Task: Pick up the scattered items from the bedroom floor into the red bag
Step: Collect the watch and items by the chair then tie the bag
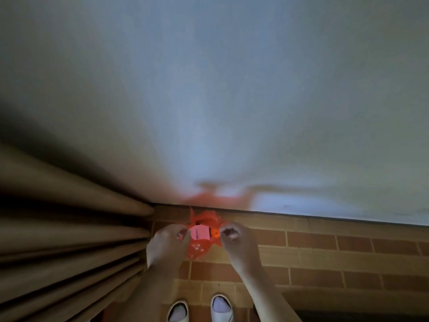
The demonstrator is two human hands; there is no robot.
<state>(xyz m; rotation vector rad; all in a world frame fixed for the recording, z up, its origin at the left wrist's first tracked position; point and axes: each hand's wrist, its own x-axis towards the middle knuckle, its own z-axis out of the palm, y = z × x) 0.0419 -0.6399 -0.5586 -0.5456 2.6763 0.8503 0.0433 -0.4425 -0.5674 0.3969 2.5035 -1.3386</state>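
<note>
A thin red plastic bag (197,249) sits on the brick-patterned floor right against the wall. My left hand (168,240) pinches the bag's left edge and my right hand (234,238) pinches its right edge, holding the mouth apart. Inside the opening lies a pink box with dark lettering (200,233), and a small orange round thing (216,233) rests beside it. The bag's lower contents are hidden by the crinkled plastic.
A pale wall (209,101) fills the upper view, meeting the floor (325,252) just behind the bag. Brown pleated curtains (69,228) hang at the left, close to my left arm. My feet in white slippers (199,307) stand below the bag.
</note>
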